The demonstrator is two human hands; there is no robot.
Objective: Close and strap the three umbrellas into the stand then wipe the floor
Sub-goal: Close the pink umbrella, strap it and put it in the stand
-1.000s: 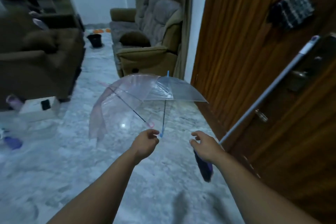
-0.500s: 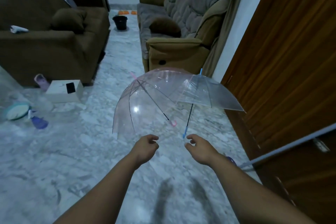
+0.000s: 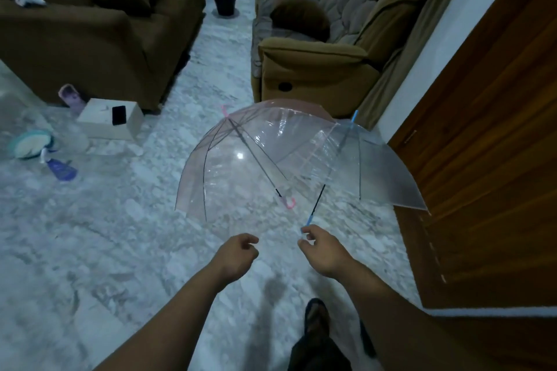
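Two open clear umbrellas lie on the marble floor (image 3: 120, 235) ahead of me. The pink-trimmed umbrella (image 3: 241, 159) has its pink hooked handle (image 3: 288, 202) pointing toward me. To its right, by the wooden door, the blue-trimmed umbrella (image 3: 382, 172) overlaps it, and its blue handle (image 3: 309, 220) slants down to my right hand (image 3: 321, 251), which pinches the handle's end. My left hand (image 3: 238, 256) hovers just left of it, fingers curled, holding nothing. A black bucket (image 3: 224, 0) stands far back between the sofas.
A brown sofa (image 3: 90, 33) is at the left and a tan recliner (image 3: 316, 69) at the right. A white box (image 3: 105, 126), a purple spray bottle (image 3: 60, 170) and a teal item (image 3: 28, 147) lie left. A wooden door (image 3: 482, 159) closes the right; a white pole (image 3: 497, 311) crosses its base.
My view dropped and moved closer to the umbrellas. My right hand reached forward and took the blue handle's end. My left hand stayed curled near it.
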